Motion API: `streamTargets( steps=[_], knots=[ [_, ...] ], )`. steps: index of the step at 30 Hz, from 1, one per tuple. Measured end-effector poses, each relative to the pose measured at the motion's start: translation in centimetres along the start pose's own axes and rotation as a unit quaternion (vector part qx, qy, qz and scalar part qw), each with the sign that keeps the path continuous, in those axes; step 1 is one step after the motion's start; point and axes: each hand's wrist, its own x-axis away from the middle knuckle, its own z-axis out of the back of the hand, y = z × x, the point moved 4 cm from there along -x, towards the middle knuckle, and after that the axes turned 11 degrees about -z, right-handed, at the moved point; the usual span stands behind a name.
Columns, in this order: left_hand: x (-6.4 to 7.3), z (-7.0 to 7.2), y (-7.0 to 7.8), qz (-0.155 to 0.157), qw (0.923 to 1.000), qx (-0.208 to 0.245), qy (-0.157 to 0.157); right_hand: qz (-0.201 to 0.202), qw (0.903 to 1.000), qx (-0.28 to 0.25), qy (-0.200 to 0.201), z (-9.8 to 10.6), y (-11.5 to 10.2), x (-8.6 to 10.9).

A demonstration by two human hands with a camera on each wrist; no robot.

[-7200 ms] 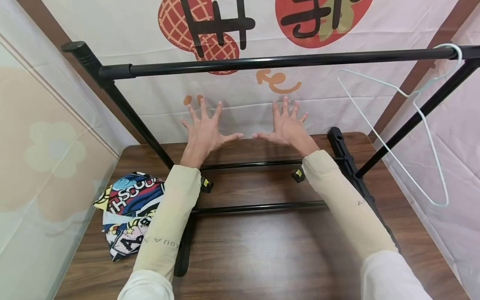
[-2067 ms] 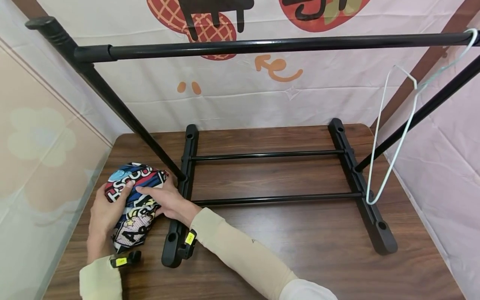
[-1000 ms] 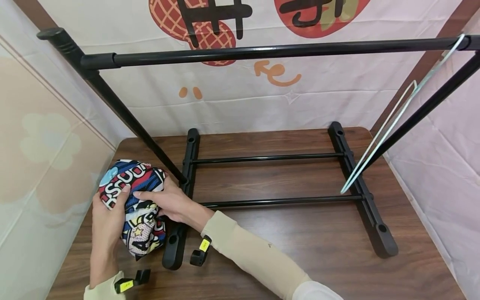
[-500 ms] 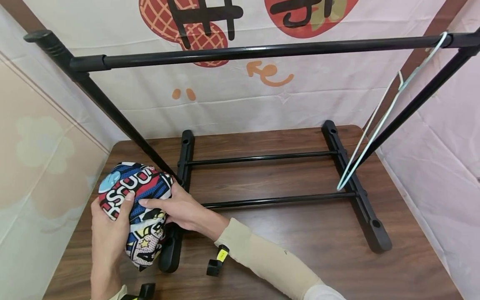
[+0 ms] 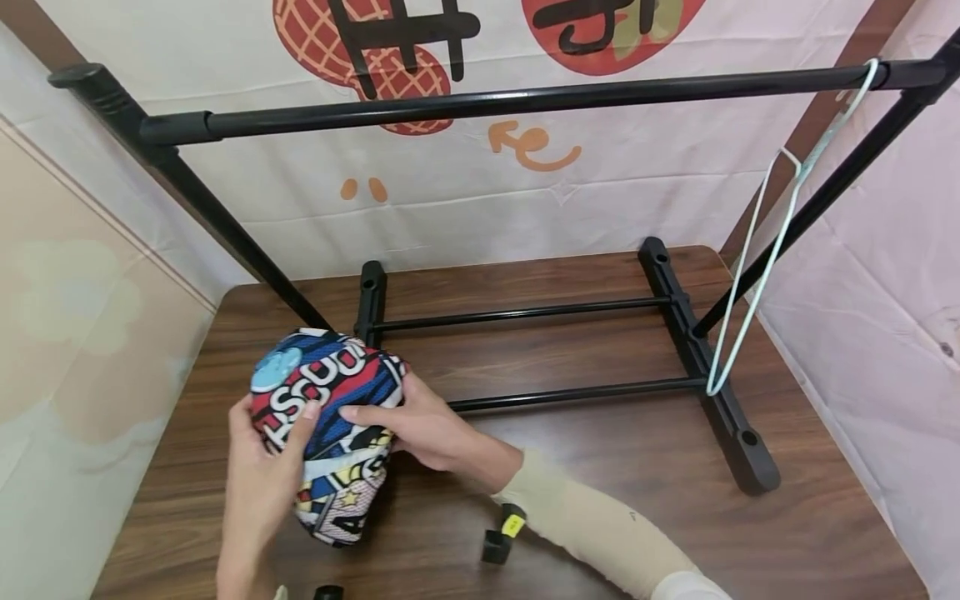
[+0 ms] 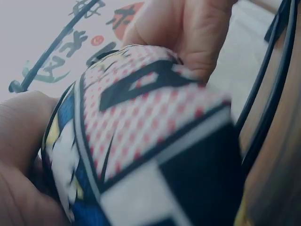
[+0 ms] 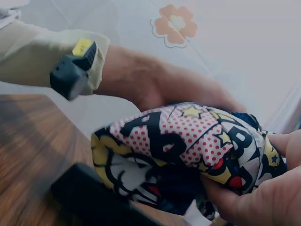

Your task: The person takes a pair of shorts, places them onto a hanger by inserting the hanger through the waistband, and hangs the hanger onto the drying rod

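A folded cloth item (image 5: 337, 458) with a bright comic print and white lettering is held up over the left foot of a black rack. My left hand (image 5: 258, 483) grips its left side, thumb on top. From the right, my right hand (image 5: 431, 425) pinches it with the thumb on top and the fingers underneath. The left wrist view shows the dotted print of the cloth (image 6: 150, 122) close up, slightly blurred. In the right wrist view the cloth (image 7: 188, 136) bulges between both hands. Whether it is a garment or a bag I cannot tell.
The rack's top bar (image 5: 480, 105) crosses above the brown wooden table (image 5: 540, 517). A pale wire hanger (image 5: 801, 173) hangs near the bar's right end. Two low crossbars join the left foot (image 5: 371, 304) and right foot (image 5: 708, 367). Printed fabric walls surround the table.
Earlier both hands were spread bare above the rack, the cloth lying at left. Both hands then took hold of it, and it has since risen and shifted right. The hanger has swung.
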Motion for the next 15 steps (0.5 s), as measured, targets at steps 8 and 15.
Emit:
streamTargets(
  steps=[8, 15],
  knots=[
    [1.1, -5.0, 1.9, -0.043, 0.992, 0.104, -0.057, 0.017, 0.9997, 0.011, 0.013, 4.5, -1.4, 2.5],
    [1.3, -8.1, 3.4, -0.074, 0.9836, 0.12, -0.113, 0.037, 0.9976, 0.027, 0.051, 7.6, -3.5, 3.7]
  ],
)
